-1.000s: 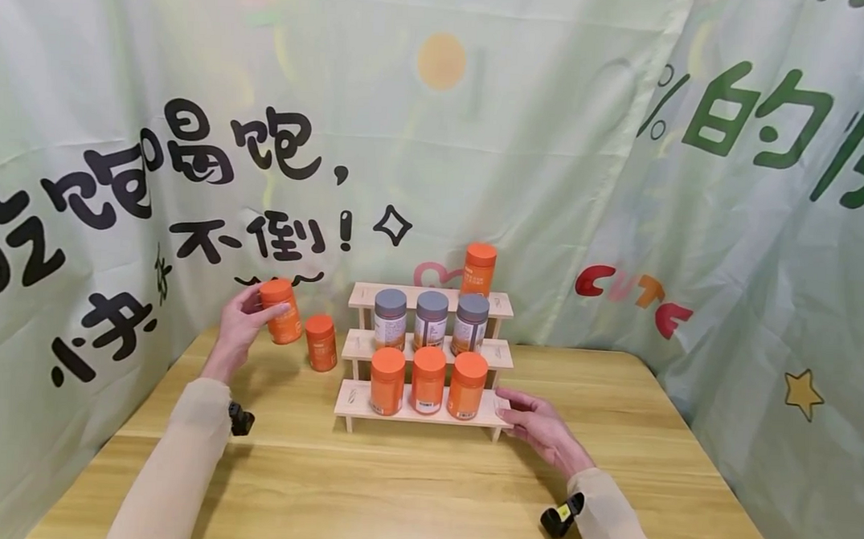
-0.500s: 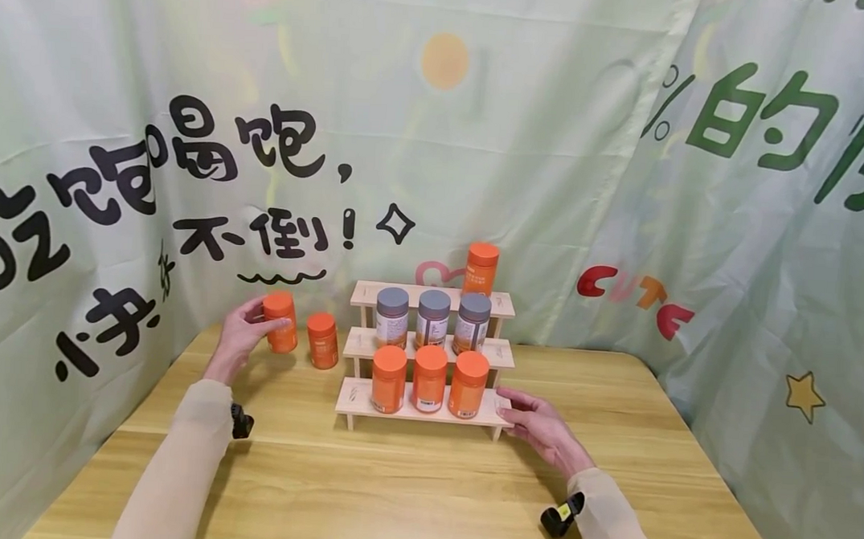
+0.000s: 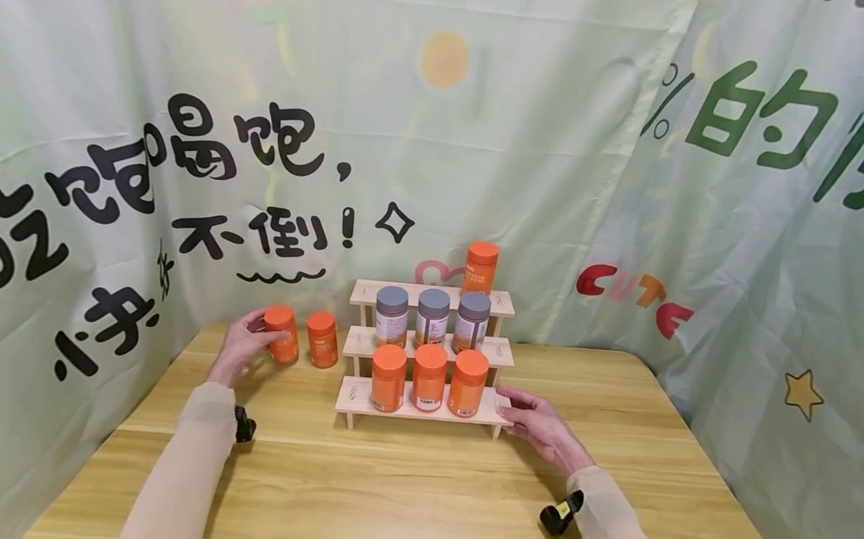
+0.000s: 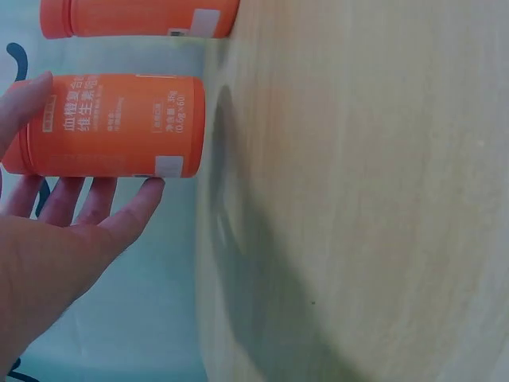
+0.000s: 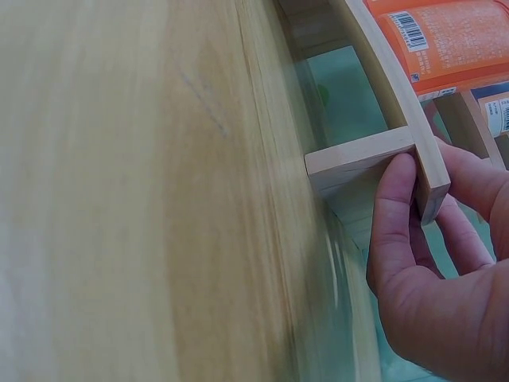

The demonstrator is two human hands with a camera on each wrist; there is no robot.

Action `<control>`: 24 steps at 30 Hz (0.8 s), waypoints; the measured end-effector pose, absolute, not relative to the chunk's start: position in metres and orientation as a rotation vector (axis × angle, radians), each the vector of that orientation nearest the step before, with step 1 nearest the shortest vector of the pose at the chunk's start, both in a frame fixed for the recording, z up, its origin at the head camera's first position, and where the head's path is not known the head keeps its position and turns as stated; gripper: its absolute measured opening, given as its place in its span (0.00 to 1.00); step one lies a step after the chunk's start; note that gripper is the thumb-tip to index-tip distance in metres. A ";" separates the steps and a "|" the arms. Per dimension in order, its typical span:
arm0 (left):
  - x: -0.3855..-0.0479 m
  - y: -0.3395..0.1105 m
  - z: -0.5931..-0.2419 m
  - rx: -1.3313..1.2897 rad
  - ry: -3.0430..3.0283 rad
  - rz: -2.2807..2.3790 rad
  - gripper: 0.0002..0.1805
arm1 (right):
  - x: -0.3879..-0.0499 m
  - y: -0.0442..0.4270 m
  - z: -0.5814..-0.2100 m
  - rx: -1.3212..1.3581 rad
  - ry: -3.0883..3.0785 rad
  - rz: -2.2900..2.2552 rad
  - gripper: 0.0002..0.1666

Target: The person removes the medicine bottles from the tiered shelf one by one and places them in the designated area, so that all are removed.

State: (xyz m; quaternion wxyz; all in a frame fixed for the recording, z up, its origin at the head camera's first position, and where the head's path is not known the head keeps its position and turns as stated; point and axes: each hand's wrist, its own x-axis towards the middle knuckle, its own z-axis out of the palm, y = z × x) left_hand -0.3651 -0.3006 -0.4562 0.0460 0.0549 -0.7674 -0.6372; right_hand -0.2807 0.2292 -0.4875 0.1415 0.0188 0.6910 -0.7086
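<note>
My left hand (image 3: 242,345) holds an orange jar (image 3: 281,346) upright at the table's back left, thumb on one side and fingers on the other. The left wrist view shows this jar (image 4: 115,126) with my hand (image 4: 64,247) around it; its base is at or just above the table. A second orange jar (image 3: 323,341) stands beside it. My right hand (image 3: 543,429) pinches the right end of the bottom step of a three-step wooden rack (image 3: 350,396). In the right wrist view, fingers (image 5: 394,215) grip the board's end beside its leg (image 5: 362,157).
On the bottom step stand three orange jars (image 3: 429,379), on the middle one three grey-lidded jars (image 3: 432,318), and at the top right one orange jar (image 3: 479,267). A printed cloth (image 3: 524,145) hangs behind the wooden table (image 3: 393,493).
The left hand has lowered its jar from a tilted position above the table to upright beside the other orange jar. The right hand keeps its grip on the rack.
</note>
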 end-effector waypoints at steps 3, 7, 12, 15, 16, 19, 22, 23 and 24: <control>-0.365 -0.301 -0.459 0.175 -2.336 -1.969 0.45 | -0.282 0.229 -0.488 0.069 1.996 -2.043 0.34; -0.366 -0.300 -0.462 0.173 -2.320 -2.004 0.45 | -0.282 0.229 -0.489 0.063 1.997 -2.046 0.34; -0.368 -0.299 -0.464 0.179 -2.309 -2.031 0.45 | -0.281 0.229 -0.488 0.054 1.995 -2.049 0.35; -0.368 -0.299 -0.465 0.191 -2.308 -2.027 0.45 | -0.280 0.228 -0.488 0.058 1.995 -2.045 0.35; -0.368 -0.299 -0.465 0.198 -2.309 -2.024 0.45 | -0.280 0.228 -0.487 0.057 1.995 -2.044 0.35; -0.369 -0.299 -0.467 0.215 -2.309 -2.026 0.45 | -0.280 0.228 -0.488 0.045 1.990 -2.048 0.35; -0.369 -0.300 -0.468 0.219 -2.309 -2.035 0.45 | -0.280 0.229 -0.488 0.040 1.990 -2.048 0.35; -0.369 -0.300 -0.468 0.220 -2.308 -2.039 0.45 | -0.280 0.229 -0.488 0.040 1.990 -2.048 0.35; -0.370 -0.300 -0.469 0.220 -2.308 -2.039 0.46 | -0.280 0.229 -0.488 0.042 1.989 -2.048 0.35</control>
